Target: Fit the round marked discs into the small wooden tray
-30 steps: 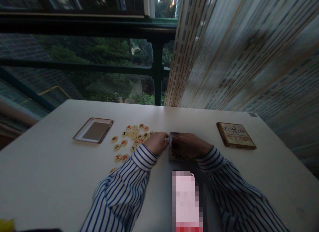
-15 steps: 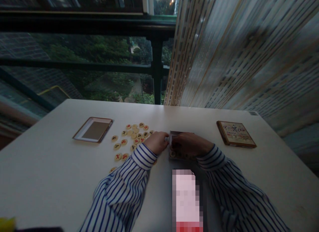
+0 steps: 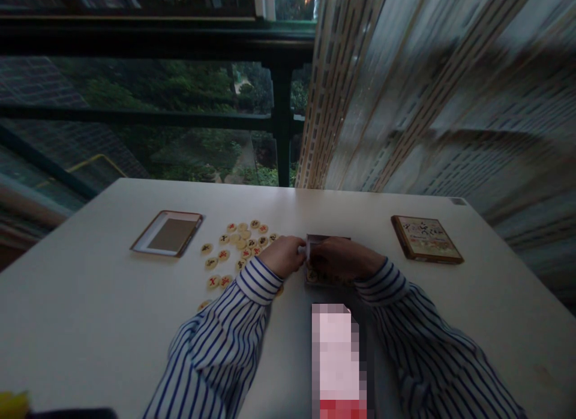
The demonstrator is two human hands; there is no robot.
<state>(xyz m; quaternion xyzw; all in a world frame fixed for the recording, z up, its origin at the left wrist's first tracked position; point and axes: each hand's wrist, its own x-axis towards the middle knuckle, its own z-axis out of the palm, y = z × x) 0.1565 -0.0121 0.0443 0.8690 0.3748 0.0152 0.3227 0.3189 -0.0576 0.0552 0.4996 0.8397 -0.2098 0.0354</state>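
At the centre of the white table point(image 3: 112, 323), an open tray point(image 3: 328, 236) holds several round pieces along its near side. My left hand point(image 3: 284, 257) grips the tray's left edge, fingers closed. Over the inside of the tray is my right hand point(image 3: 348, 257), its fingers curled down; whatever lies between the fingertips is hidden. Left of my left hand, several round wooden pieces point(image 3: 224, 256) with red or black characters lie scattered, a few showing blank faces. My left forearm covers part of that group.
An open lid or shallow box point(image 3: 168, 233) lies at the left. A decorated flat box point(image 3: 426, 239) sits at the right. Near the front is a dark device with a blurred-out screen point(image 3: 339, 359). A window and a curtain point(image 3: 405, 77) stand behind the table.
Both hands keep almost the same place at the tray. The view has shifted very slightly, and the curtain's folds look different.
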